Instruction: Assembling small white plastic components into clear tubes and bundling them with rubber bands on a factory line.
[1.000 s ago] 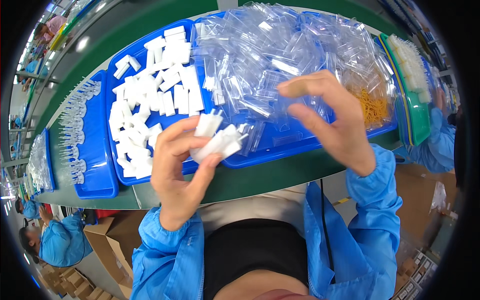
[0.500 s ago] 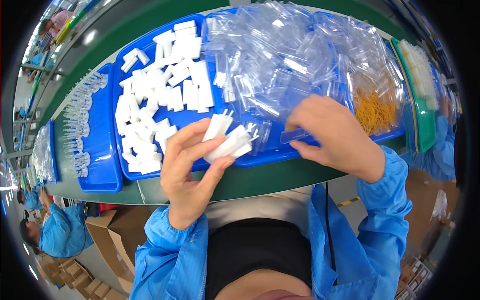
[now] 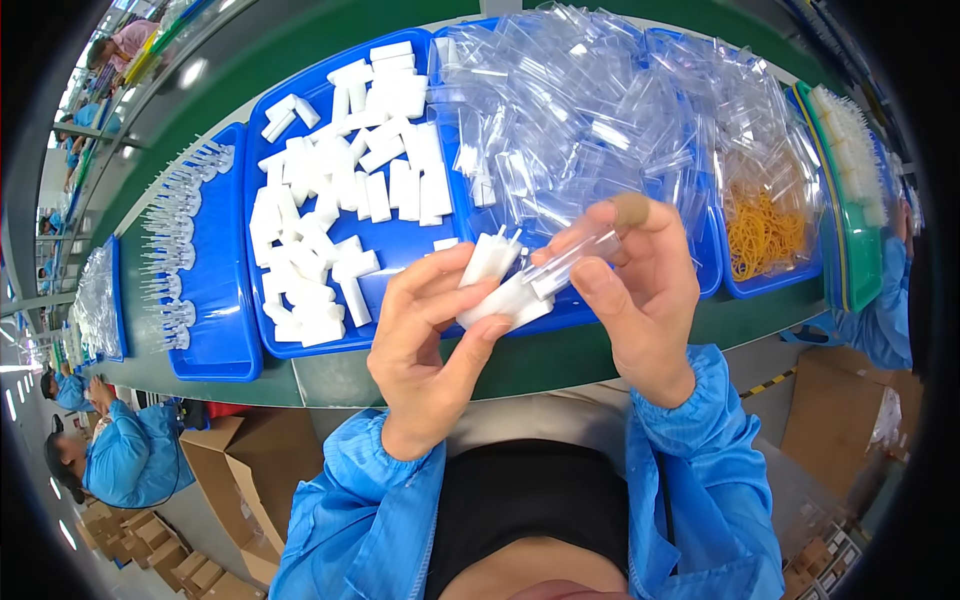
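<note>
My left hand [image 3: 420,350] is closed around several white rectangular plastic pieces [image 3: 510,298] with thin white prongs at their ends. Between the thumb and fingers of my right hand [image 3: 650,300] is a clear plastic sleeve [image 3: 588,258]. Its near end meets the prong end of one white piece; whether it is over that piece or only against it, I cannot tell. Both hands are above the front edge of the blue trays. Beyond them lie a heap of clear sleeves [image 3: 570,110] and, to the left, many loose white pieces [image 3: 300,225].
A blue tray [image 3: 215,330] at the left holds rows of white pronged parts [image 3: 170,255]. Yellow rubber bands [image 3: 765,235] lie in the right tray, near a green tray [image 3: 860,270]. Below the green table stand cardboard boxes [image 3: 265,470]. Co-workers in blue [image 3: 140,455] sit farther off.
My right hand has moved left from the sleeve tray, bringing the clear sleeve to the white pieces in my left hand. The left hand still grips them; the whole view has shifted slightly.
</note>
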`<state>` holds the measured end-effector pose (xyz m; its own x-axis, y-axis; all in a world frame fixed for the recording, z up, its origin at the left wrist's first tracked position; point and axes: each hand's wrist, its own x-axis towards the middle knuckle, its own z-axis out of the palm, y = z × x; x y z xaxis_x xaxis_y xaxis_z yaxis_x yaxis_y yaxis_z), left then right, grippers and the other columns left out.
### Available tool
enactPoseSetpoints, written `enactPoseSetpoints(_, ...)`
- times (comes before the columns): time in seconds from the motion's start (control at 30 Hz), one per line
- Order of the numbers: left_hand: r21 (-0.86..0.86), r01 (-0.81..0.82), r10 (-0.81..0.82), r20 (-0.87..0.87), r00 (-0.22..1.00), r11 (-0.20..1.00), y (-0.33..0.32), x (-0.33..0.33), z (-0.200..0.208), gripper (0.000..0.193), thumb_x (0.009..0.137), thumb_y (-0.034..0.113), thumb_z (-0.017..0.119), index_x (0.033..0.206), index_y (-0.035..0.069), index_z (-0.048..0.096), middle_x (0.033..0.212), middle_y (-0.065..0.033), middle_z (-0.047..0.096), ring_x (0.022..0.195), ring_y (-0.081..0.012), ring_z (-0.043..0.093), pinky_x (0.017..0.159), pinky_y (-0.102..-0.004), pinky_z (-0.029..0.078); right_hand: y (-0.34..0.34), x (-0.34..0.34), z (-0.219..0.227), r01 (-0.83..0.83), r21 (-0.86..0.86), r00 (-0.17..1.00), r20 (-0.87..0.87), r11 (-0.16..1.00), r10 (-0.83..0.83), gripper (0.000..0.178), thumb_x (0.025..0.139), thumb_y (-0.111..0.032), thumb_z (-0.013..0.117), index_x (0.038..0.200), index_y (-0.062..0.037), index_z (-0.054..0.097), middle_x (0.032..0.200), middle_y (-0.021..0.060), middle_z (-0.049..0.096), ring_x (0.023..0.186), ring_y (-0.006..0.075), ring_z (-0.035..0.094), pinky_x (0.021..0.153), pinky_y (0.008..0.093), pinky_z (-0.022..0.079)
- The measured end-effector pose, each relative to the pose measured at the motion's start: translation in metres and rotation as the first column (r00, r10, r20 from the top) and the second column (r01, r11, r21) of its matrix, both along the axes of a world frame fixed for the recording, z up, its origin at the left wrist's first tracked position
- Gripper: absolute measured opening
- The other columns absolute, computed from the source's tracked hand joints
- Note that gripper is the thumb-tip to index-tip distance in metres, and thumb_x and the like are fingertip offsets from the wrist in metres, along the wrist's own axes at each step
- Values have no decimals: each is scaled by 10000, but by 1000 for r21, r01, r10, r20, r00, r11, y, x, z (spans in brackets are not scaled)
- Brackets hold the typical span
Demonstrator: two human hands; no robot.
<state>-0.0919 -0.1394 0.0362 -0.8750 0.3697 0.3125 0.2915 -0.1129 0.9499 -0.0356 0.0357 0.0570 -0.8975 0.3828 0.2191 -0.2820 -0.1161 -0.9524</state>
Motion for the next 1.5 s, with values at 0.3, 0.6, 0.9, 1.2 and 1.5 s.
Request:
enactPoseSetpoints(0.3,-74,9,-13,-43,999,997,-3,0,-2,267,824,-30,749,1086,-8,705,1259,-190,573,1139,-263,605,939,-349,511,-2,3,-10,47,176,993,-118,983,-26,404,886,5,706,1208,32,463,1071,155,631,999,198,668,877,309,538)
enactPoseSetpoints(0.6,-186,-85,34,-264,964,979,3,0,2,296,774,-19,781,1062,7,717,1243,-184,580,1114,-276,620,913,-363,531,-6,1,-1,75,154,997,22,985,-79,388,856,-5,741,1163,30,508,1096,118,608,962,178,678,824,284,548)
enactPoseSetpoints(0.9,-200,-124,57,-311,949,972,-1,-5,6,305,742,-20,790,1036,5,715,1203,-186,610,1109,-279,622,884,-351,527,-3,-2,-1,63,66,996,-62,996,-59,373,863,27,725,1147,21,484,1063,125,618,940,183,690,824,285,548)
enactPoseSetpoints(1.2,-188,-100,69,-164,984,977,3,-1,8,275,753,-15,790,1017,-5,713,1175,-177,631,1070,-268,622,895,-345,508,-2,3,-5,-9,85,1000,15,996,8,365,881,22,707,1134,7,445,1028,140,642,973,190,687,935,341,522)
enactPoseSetpoints(1.5,-142,-61,36,-170,985,988,2,1,9,232,787,-14,761,1013,2,713,1170,-175,632,1044,-264,626,871,-351,515,-9,4,-15,111,200,974,-215,973,-67,412,858,28,727,1148,8,435,1020,130,654,980,208,686,1068,444,447)
